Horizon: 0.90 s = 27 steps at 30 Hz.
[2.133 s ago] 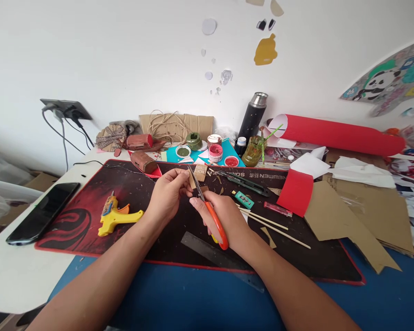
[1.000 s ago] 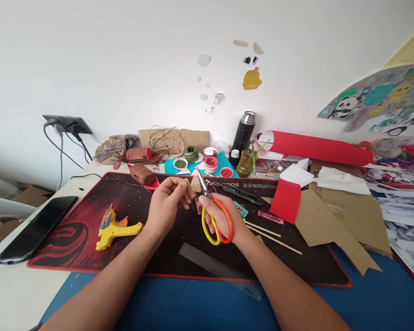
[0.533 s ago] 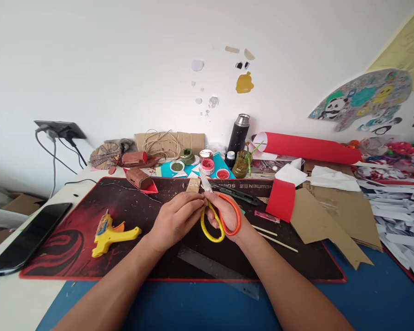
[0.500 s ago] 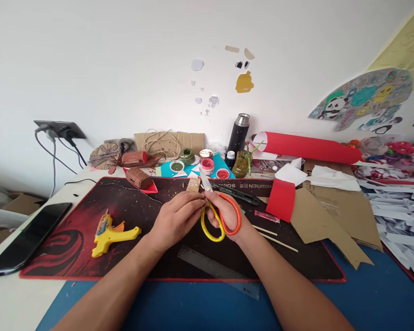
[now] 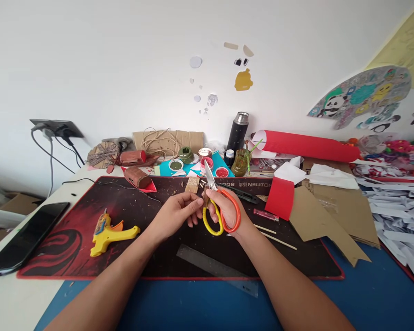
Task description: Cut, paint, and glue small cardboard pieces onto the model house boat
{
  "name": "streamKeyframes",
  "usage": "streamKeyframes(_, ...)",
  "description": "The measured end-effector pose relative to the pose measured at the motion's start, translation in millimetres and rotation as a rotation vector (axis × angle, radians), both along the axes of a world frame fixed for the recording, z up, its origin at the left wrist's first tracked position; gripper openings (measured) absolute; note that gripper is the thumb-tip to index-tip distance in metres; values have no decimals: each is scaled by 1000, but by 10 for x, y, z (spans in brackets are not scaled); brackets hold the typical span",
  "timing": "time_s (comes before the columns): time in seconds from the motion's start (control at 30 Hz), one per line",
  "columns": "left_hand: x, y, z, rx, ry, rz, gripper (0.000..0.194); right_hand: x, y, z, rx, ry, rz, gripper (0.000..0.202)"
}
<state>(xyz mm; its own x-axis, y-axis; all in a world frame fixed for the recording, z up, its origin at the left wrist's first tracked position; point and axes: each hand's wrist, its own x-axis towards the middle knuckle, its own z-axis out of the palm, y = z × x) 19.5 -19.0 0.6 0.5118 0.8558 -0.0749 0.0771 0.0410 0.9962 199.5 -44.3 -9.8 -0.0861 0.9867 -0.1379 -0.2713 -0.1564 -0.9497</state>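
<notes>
1. Centrally, the right hand (image 5: 227, 209) gripped orange-and-yellow-handled metal scissors (image 5: 210, 179) over a black-and-red mat (image 5: 152, 259).
2. Left hand (image 5: 177, 211) sat alongside, fingers bent; grip indeterminable.
3. Transparent ruler (image 5: 207, 264) crossed the mat's near edge; right hand partly hid pale wooden sticks (image 5: 281, 242).

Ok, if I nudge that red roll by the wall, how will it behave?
The red roll may turn, being tube-shaped. It's probably light for its size, since its left end looks hollow, and might dent under a squeeze because the edge there looks thin.
</notes>
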Motion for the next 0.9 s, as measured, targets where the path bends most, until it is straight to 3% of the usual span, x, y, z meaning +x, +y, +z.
streamKeyframes(0.3,6,-12,-17,-21,2,36,44,-28,-15,-63,42,-33,47,40)
streamKeyframes(0.53,-10,-5,-13,-33,3,8,41,-6,19,-36,-24,-32,-20,44)
streamKeyframes(0.9,-21,10,-56,-57,19,-6,42,-1,28,-103,21,-104,-10,38)
